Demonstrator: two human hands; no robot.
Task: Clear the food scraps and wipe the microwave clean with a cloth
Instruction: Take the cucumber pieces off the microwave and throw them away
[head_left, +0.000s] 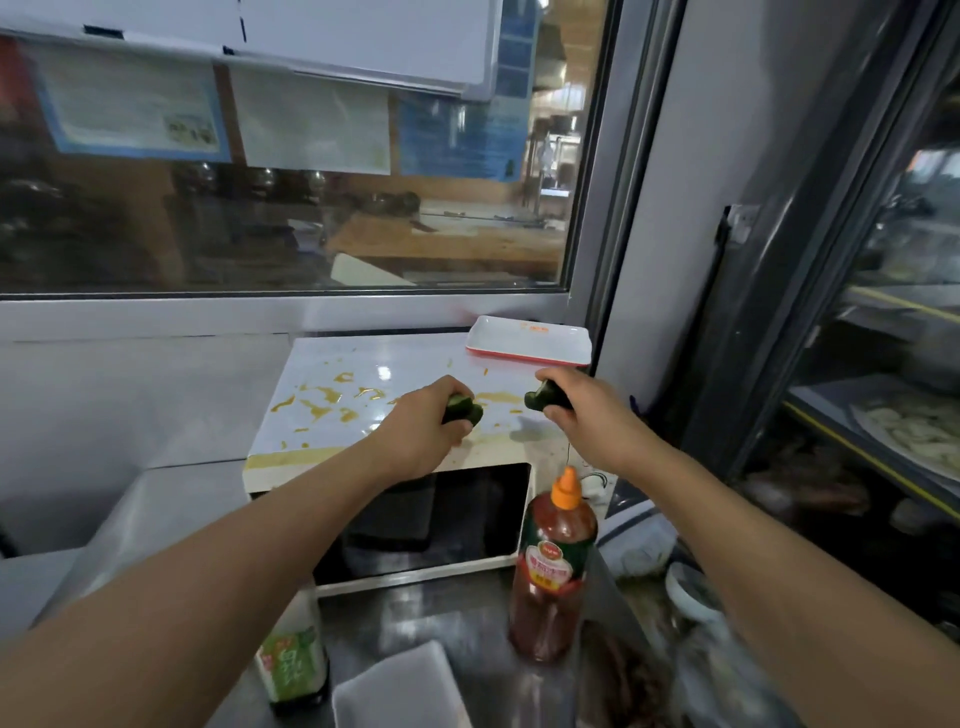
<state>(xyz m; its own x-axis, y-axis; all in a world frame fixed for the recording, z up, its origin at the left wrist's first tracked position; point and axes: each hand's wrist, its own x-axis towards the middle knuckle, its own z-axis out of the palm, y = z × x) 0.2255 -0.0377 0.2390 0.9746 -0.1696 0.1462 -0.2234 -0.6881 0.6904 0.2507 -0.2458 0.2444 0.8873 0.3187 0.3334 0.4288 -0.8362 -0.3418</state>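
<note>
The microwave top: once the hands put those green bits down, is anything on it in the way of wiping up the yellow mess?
Only the white tray at the back right corner of the microwave. The yellow smears lie uncovered. No cloth is in view.

I stand in a restaurant kitchen: steel counter (467, 618), sauce bottle (553, 566), a glass-door fridge (883, 364) of plated dumplings (blurred), and a window (291, 197) onto prep tables.
</note>
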